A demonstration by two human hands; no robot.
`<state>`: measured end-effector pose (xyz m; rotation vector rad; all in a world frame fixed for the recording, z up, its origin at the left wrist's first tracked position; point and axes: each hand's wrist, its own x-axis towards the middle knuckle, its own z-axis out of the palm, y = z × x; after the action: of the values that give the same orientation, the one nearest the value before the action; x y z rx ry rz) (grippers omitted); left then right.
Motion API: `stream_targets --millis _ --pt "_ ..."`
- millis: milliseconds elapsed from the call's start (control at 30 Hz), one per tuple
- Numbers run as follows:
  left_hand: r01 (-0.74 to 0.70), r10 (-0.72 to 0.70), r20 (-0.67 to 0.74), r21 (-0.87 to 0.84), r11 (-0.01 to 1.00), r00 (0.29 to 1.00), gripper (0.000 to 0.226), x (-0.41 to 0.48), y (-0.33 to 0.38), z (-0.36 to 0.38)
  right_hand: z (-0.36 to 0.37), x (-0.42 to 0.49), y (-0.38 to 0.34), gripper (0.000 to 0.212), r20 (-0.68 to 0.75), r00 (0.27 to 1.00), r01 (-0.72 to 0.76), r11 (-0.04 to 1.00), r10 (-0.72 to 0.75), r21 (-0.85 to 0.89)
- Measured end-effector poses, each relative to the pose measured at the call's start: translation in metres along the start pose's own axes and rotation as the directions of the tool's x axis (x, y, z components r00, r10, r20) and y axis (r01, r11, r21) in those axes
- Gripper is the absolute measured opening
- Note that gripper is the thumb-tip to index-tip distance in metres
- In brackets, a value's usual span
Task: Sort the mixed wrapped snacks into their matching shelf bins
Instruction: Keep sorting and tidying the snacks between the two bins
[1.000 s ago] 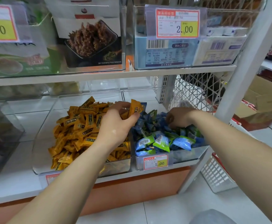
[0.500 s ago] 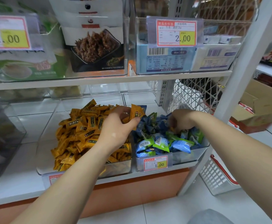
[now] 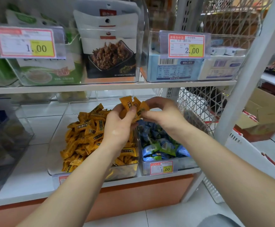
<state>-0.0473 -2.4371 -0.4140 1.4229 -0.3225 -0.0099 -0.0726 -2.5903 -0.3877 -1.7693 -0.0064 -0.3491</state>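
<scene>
Nearest us on the white lower shelf is a wide clear plastic bin heaped with orange wrapped snacks; we take this bin as reference. Directly right of it sits a narrower clear bin of blue and green wrapped snacks, with a red-and-yellow 1.00 price tag on its front. Over the reference bin's back right corner, the left hand grasps a bunch of orange packets, thumb and fingers curled on it. The right hand, just right of that corner, pinches the same bunch at its right edge. We can't tell the packet count. Farther back, above the reference bin, the upper shelf carries clear bins of bagged goods and a 2.00 tag.
</scene>
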Motion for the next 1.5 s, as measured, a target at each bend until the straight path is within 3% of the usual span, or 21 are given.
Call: stream_targets --millis 67,133,200,267,333,400,467,533,600,733,900,1000,1133,1200,1267,1333,1400,1433,1500 --pt "-0.008 0.007 -0.047 -0.009 1.0 0.999 0.017 0.003 0.001 -0.007 0.015 0.001 -0.003 0.022 0.007 0.999 -0.044 0.996 0.044 0.079" --pt "-0.014 0.029 -0.118 0.13 0.991 0.993 0.025 0.009 0.0 -0.023 0.025 0.004 -0.007 0.026 0.035 0.993 -0.117 0.973 0.112 0.198" --pt "-0.044 0.105 -0.151 0.359 0.932 0.983 0.035 0.015 -0.001 -0.045 0.024 0.009 -0.008 0.029 0.005 0.995 -0.103 0.991 0.103 0.09" --pt "-0.067 0.173 -0.106 0.638 0.767 0.979 0.044 0.019 -0.004 -0.067 0.015 0.012 -0.005 0.022 -0.043 0.999 -0.014 0.986 0.007 -0.167" --pt "-0.023 0.133 -0.052 0.862 0.506 0.99 0.053 0.021 -0.007 -0.083 0.005 0.008 0.004 0.009 -0.017 0.999 0.033 0.951 -0.041 -0.309" --pt "0.016 0.101 -0.048 0.954 0.301 0.994 0.06 0.021 -0.009 -0.091 -0.003 -0.002 0.02 0.009 0.059 0.998 0.026 0.901 0.0 -0.433" --pt "-0.01 0.17 -0.03 0.972 0.233 0.985 0.065 0.02 -0.004 -0.091 -0.012 -0.013 0.037 0.012 0.203 0.977 0.061 0.818 0.07 -0.572" --pt "-0.094 0.264 0.036 0.972 0.213 0.964 0.063 0.017 0.006 -0.083 -0.018 -0.021 0.051 0.02 0.368 0.913 0.12 0.741 0.179 -0.66" --pt "-0.205 0.282 0.134 0.949 0.239 0.95 0.054 0.011 0.014 -0.066 -0.02 -0.023 0.061 0.043 0.457 0.835 0.175 0.64 0.306 -0.748" --pt "-0.358 0.2 0.321 0.914 0.19 0.926 0.058 -0.007 0.005 -0.028 -0.018 -0.016 0.073 0.066 0.462 0.778 0.232 0.49 0.425 -0.841" --pt "-0.298 -0.036 0.315 0.925 0.235 0.949 0.071 -0.003 -0.025 -0.016 -0.018 0.004 0.087 0.058 0.439 0.832 0.286 0.415 0.341 -0.864" --pt "-0.279 -0.054 0.302 0.925 0.257 0.952 0.073 0.001 -0.03 -0.02 -0.026 0.017 0.093 0.052 0.414 0.868 0.313 0.346 0.273 -0.884" --pt "-0.295 -0.064 0.326 0.91 0.29 0.943 0.072 0.002 -0.03 -0.022 -0.049 0.037 0.096 0.055 0.246 0.941 0.201 0.203 0.231 -0.958" --pt "-0.296 -0.069 0.333 0.901 0.316 0.94 0.075 0.003 -0.03 -0.025 -0.06 0.04 0.094 0.058 0.157 0.958 0.097 0.246 0.24 -0.964" --pt "-0.303 -0.068 0.342 0.895 0.329 0.937 0.076 0.004 -0.03 -0.026 -0.067 0.036 0.088 0.062 0.117 0.973 0.038 0.364 0.197 -0.93" --pt "-0.314 -0.053 0.349 0.891 0.328 0.936 0.075 0.004 -0.029 -0.026 -0.066 0.027 0.08 0.053 0.184 0.978 0.114 0.491 0.097 -0.863" --pt "-0.315 -0.041 0.345 0.893 0.321 0.938 0.074 0.005 -0.031 -0.024 -0.056 0.015 0.075 0.044 0.344 0.934 0.208 0.637 0.096 -0.742" --pt "-0.311 -0.037 0.34 0.896 0.317 0.94 0.075 0.005 -0.032 -0.023 -0.049 0.009 0.076 0.047 0.443 0.885 0.255 0.65 0.141 -0.716" --pt "-0.3 -0.036 0.327 0.901 0.313 0.944 0.077 0.005 -0.032 -0.02 -0.036 0.004 0.086 0.064 0.565 0.77 0.393 0.478 0.296 -0.785"
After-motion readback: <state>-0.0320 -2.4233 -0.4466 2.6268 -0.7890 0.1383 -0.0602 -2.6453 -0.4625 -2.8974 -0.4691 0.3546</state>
